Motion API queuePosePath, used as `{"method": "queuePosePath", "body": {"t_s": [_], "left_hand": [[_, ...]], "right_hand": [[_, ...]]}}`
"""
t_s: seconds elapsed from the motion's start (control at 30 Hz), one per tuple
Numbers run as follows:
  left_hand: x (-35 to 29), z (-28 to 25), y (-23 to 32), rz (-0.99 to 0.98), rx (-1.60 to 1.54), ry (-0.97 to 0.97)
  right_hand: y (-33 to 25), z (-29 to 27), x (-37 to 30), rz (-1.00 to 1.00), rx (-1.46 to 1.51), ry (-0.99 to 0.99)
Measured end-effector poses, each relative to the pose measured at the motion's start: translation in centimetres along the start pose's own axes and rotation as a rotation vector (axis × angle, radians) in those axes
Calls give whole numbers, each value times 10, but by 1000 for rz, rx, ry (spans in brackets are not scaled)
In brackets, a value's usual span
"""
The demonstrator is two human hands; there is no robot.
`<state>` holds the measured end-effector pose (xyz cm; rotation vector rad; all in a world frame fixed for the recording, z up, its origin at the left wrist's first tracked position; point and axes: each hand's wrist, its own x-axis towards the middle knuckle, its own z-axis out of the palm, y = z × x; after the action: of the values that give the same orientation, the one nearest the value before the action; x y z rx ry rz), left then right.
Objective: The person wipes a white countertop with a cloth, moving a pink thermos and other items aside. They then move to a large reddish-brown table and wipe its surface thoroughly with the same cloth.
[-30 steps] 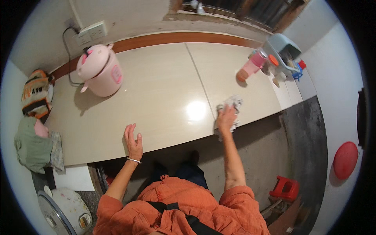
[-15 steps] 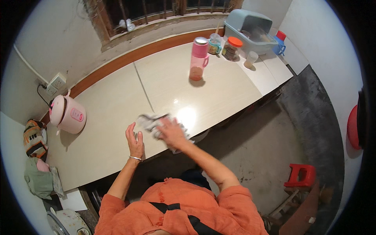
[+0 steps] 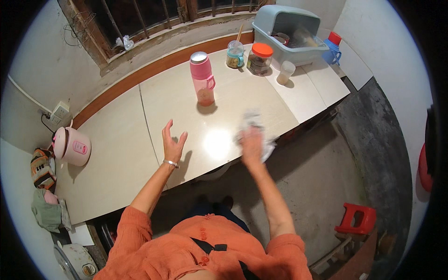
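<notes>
A long, glossy cream table [image 3: 116, 154] bears a pale blue plastic box [image 3: 298, 57] at its far right. Near mid-table a tall pink cylindrical bottle [image 3: 202, 79] stands upright. At the near edge, the blurred right hand [image 3: 252, 143] lies over a crumpled white-and-grey cloth [image 3: 252, 119]; whether the fingers clench it, I cannot tell. The left hand [image 3: 173, 147] hovers, fingers and thumb spread wide.

A crumpled, soft white-and-grey cloth [image 3: 252, 120], blurred at its outline, lies bunched on the smooth, glossy cream tabletop [image 3: 172, 100], its nearer end reaching the front edge.
</notes>
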<state>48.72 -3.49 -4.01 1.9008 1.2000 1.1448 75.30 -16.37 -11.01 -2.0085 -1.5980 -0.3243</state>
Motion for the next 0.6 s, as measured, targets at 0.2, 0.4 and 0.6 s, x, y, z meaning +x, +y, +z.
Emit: {"method": "queuePosePath", "body": {"t_s": [0.2,0.4,0.6], "left_hand": [[91,76,15,-20,-153,47],[142,123,0,-29,-197,84],[160,135,17,-110,-381,64]], "right_hand": [[-149,3,-36,-584,328,-450],[-56,-14,16,-294,177,-406],[-36,1,48,-91,198,-327]]}}
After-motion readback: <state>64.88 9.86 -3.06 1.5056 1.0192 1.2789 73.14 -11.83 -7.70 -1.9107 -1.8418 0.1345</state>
